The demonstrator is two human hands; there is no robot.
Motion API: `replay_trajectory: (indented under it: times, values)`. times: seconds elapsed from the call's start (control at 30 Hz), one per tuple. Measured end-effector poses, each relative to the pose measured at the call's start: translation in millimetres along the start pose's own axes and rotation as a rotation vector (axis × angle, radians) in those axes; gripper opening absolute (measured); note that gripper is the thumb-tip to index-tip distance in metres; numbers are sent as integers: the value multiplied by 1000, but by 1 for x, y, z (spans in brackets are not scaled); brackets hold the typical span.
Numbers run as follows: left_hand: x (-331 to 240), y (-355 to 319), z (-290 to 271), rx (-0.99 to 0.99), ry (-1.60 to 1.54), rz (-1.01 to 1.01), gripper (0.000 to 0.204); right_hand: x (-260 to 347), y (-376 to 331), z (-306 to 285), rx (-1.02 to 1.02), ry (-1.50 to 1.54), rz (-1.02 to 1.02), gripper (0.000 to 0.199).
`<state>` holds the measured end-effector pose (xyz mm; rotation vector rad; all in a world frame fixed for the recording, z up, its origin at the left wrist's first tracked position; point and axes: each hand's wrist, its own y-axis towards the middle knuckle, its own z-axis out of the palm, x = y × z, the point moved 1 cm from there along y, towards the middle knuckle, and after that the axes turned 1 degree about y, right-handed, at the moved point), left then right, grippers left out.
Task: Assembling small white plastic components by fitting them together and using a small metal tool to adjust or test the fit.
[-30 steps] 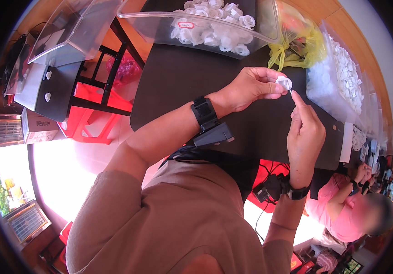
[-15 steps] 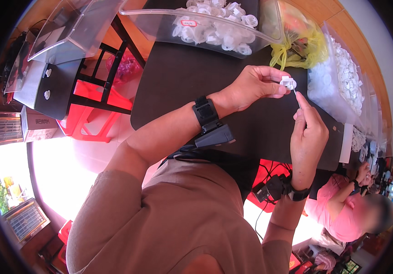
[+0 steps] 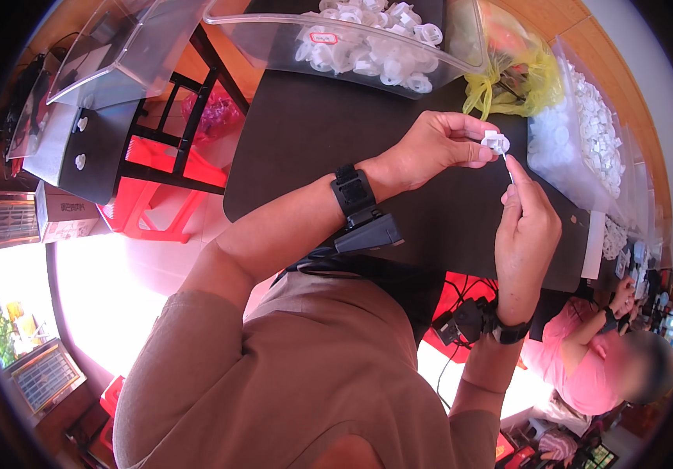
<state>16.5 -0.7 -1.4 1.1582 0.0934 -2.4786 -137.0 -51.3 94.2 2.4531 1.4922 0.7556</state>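
Over the dark table, my left hand (image 3: 446, 148) pinches a small white plastic part (image 3: 495, 142) between thumb and fingers. The part has a rounded body with a boxy recess. My right hand (image 3: 528, 219) is closed around a thin, light-coloured stick-like tool (image 3: 508, 168), its index finger stretched along it. The tool's tip meets the lower edge of the part. Most of the tool is hidden by my fingers, so its exact kind does not show.
A clear plastic bin (image 3: 352, 55) of white parts stands at the table's far edge. Right of it are a yellow plastic bag (image 3: 508, 90) and another bin (image 3: 563, 141) heaped with white pieces. A red stool (image 3: 149, 207) stands left of the table (image 3: 313, 125). A person in pink (image 3: 579, 352) works at right.
The white part has tilted slightly in my left fingers. My right hand has shifted a touch to the left, the tool staying at the part.
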Motion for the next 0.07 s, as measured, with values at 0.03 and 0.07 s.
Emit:
replay_trajectory:
  times: [0.03, 0.07]
  values:
    - [0, 0, 0, -2, 10, -1, 35, 0, 0, 1, -5, -1, -6, 33]
    - [0, 0, 0, -5, 21, -2, 36, 0, 0, 1, -11, -1, -11, 33]
